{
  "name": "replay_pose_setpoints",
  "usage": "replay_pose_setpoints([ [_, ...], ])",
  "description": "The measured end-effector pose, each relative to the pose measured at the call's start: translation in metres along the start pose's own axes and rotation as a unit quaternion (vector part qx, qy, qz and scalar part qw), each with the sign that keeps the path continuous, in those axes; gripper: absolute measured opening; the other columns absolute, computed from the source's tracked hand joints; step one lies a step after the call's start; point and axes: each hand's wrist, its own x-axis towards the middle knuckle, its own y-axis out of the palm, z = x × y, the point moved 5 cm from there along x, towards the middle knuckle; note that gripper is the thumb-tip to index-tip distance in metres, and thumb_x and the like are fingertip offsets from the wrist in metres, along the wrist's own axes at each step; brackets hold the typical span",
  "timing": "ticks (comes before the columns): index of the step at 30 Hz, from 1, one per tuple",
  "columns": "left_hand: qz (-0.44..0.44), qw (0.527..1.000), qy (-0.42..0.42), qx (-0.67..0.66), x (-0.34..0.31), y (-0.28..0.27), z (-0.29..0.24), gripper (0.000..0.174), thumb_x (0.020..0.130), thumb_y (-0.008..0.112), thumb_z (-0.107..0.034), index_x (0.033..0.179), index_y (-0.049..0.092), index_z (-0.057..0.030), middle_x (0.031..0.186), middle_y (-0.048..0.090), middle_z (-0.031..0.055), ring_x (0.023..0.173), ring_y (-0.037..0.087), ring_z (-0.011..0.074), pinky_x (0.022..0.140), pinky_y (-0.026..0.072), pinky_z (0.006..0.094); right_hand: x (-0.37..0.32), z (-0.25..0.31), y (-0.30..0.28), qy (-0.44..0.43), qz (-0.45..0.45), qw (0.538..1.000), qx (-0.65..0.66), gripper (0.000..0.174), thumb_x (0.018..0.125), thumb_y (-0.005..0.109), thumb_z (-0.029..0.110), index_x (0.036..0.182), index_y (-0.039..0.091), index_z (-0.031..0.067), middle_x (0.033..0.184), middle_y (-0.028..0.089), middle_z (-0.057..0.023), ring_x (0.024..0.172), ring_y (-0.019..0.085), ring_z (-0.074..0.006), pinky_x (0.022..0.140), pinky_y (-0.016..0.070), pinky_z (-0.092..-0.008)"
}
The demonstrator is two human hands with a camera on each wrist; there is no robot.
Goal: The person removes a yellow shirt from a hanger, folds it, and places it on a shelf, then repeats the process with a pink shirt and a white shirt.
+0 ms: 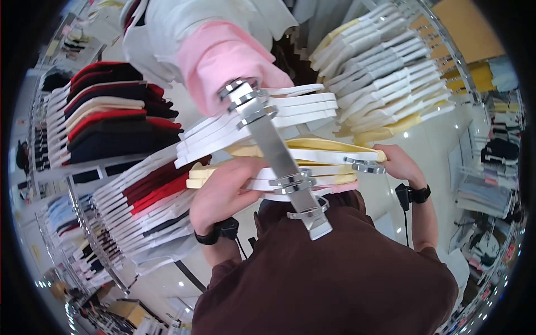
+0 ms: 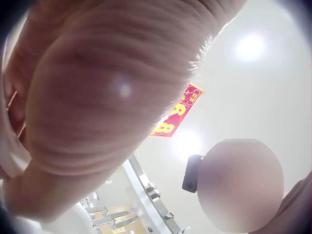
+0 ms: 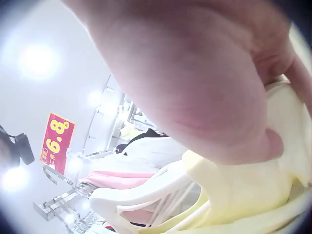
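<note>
A yellow garment (image 1: 326,144) on a white hanger spans the space between my two hands in the head view. My right hand (image 1: 399,162) holds its right shoulder end, and in the right wrist view the thumb (image 3: 273,146) presses on the yellow cloth (image 3: 243,187). At the other end, my left hand (image 1: 226,187) curls over the same garment, its fingertips partly hidden by the metal rail. The left palm (image 2: 107,92) fills much of the left wrist view and hides what it grips. White and yellow garments hang close beside the hands.
A shiny metal rail (image 1: 273,145) with hanger hooks runs between the hands. Above them hangs a pink garment (image 1: 220,61). Racks of dark and red clothes (image 1: 111,123) stand left, and white and grey clothes (image 1: 391,72) right. A red sign (image 3: 58,141) hangs overhead.
</note>
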Motion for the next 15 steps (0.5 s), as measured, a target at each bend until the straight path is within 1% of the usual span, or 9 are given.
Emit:
replay_pose_setpoints([
  [2,0.004,1.000,-0.018,0.016,-0.002,0.002,-0.004,0.044,0.082,0.071,-0.011,0.125,0.065,-0.0039,0.104,0.066,0.0172,0.100,0.063,0.0375,0.088,0.0509,0.0459,0.005,0.020,-0.002,-0.034,0.045,0.998,0.004,0.022,0.096,0.062,0.017,0.113,0.069,0.0042,0.095,0.074,-0.0140,0.080,0.069,-0.0272,0.077,0.0552,-0.0390],
  [3,-0.009,0.999,-0.023,0.027,-0.003,0.003,-0.005,0.044,0.083,0.070,-0.011,0.126,0.064,-0.0039,0.106,0.066,0.0169,0.102,0.063,0.0375,0.089,0.0511,0.0460,0.008,0.027,-0.005,-0.040,0.047,0.998,-0.002,0.022,0.096,0.062,0.017,0.113,0.069,0.0042,0.095,0.074,-0.0140,0.080,0.069,-0.0272,0.077,0.0552,-0.0390],
  [5,-0.030,0.998,-0.019,0.045,-0.005,0.003,-0.011,0.047,0.083,0.068,-0.008,0.129,0.061,-0.0043,0.107,0.067,0.0169,0.104,0.064,0.0377,0.090,0.0515,0.0469,0.014,0.038,-0.008,-0.022,0.070,0.996,0.048,0.024,0.099,0.061,0.021,0.115,0.068,0.0044,0.095,0.073,-0.0096,0.077,0.068,-0.0200,0.072,0.0566,-0.0349],
  [6,-0.037,0.998,-0.021,0.045,-0.007,0.005,-0.011,0.047,0.083,0.068,-0.008,0.129,0.061,-0.0043,0.107,0.067,0.0169,0.104,0.064,0.0377,0.090,0.0515,0.0469,0.019,0.049,-0.013,-0.025,0.072,0.996,0.043,0.024,0.099,0.061,0.021,0.115,0.068,0.0044,0.095,0.073,-0.0096,0.077,0.068,-0.0200,0.072,0.0566,-0.0349],
  [8,-0.037,0.997,-0.031,0.060,-0.010,0.010,-0.008,0.048,0.084,0.067,-0.008,0.131,0.060,-0.0044,0.110,0.067,0.0174,0.107,0.064,0.0390,0.091,0.0513,0.0478,0.033,0.074,-0.022,-0.031,0.119,0.992,-0.009,0.026,0.100,0.063,0.017,0.122,0.067,0.0038,0.100,0.070,-0.0063,0.085,0.066,-0.0137,0.072,0.0602,-0.0296],
  [10,-0.047,0.996,-0.039,0.067,-0.012,0.013,-0.009,0.050,0.084,0.068,-0.008,0.132,0.059,-0.0041,0.112,0.066,0.0179,0.108,0.063,0.0399,0.092,0.0512,0.0483,0.047,0.090,-0.026,-0.048,0.130,0.990,-0.028,0.029,0.099,0.064,0.018,0.125,0.068,0.0048,0.101,0.071,-0.0069,0.086,0.068,-0.0149,0.073,0.0602,-0.0293],
  [12,-0.058,0.994,-0.048,0.074,-0.014,0.015,-0.007,0.051,0.084,0.068,-0.008,0.133,0.058,-0.0038,0.113,0.066,0.0184,0.109,0.063,0.0407,0.092,0.0510,0.0488,0.058,0.109,-0.025,-0.087,0.146,0.984,-0.053,0.027,0.098,0.062,0.021,0.120,0.067,0.0046,0.096,0.072,-0.0085,0.077,0.068,-0.0169,0.070,0.0584,-0.0329],
  [14,-0.071,0.995,-0.028,0.060,-0.018,0.017,-0.006,0.053,0.085,0.070,-0.009,0.136,0.056,-0.0032,0.117,0.065,0.0197,0.110,0.062,0.0419,0.093,0.0506,0.0492,0.069,0.111,-0.022,-0.103,0.162,0.981,-0.033,0.029,0.096,0.063,0.017,0.122,0.067,0.0046,0.098,0.073,-0.0088,0.081,0.069,-0.0155,0.071,0.0589,-0.0332],
  [15,-0.079,0.995,-0.033,0.060,-0.019,0.019,-0.005,0.053,0.085,0.070,-0.009,0.136,0.056,-0.0032,0.117,0.065,0.0197,0.110,0.062,0.0419,0.093,0.0506,0.0492,0.074,0.110,-0.018,-0.089,0.163,0.982,-0.023,0.029,0.096,0.064,0.016,0.123,0.067,0.0046,0.099,0.073,-0.0085,0.084,0.069,-0.0143,0.071,0.0589,-0.0325],
])
